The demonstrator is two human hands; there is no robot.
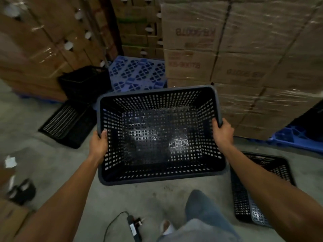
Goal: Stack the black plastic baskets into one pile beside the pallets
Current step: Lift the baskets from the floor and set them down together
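Observation:
I hold a black perforated plastic basket (pixel 157 133) in front of me, above the concrete floor, its opening facing up. My left hand (pixel 98 143) grips its left rim and my right hand (pixel 221 132) grips its right rim. Another black basket (pixel 83 81) stands upright at the back left next to a blue pallet (pixel 138 72). In front of that one, a basket (pixel 68 123) lies on the floor. One more basket (pixel 258 189) lies on the floor at my right, partly hidden by my right forearm.
Shrink-wrapped stacks of cardboard boxes (pixel 244 58) rise behind and to the right, more boxes (pixel 43 41) at the left. A second blue pallet (pixel 295 137) sits at the right. A power strip with cable (pixel 132 226) lies near my leg (pixel 204 215). Dark shoes (pixel 21 190) lie left.

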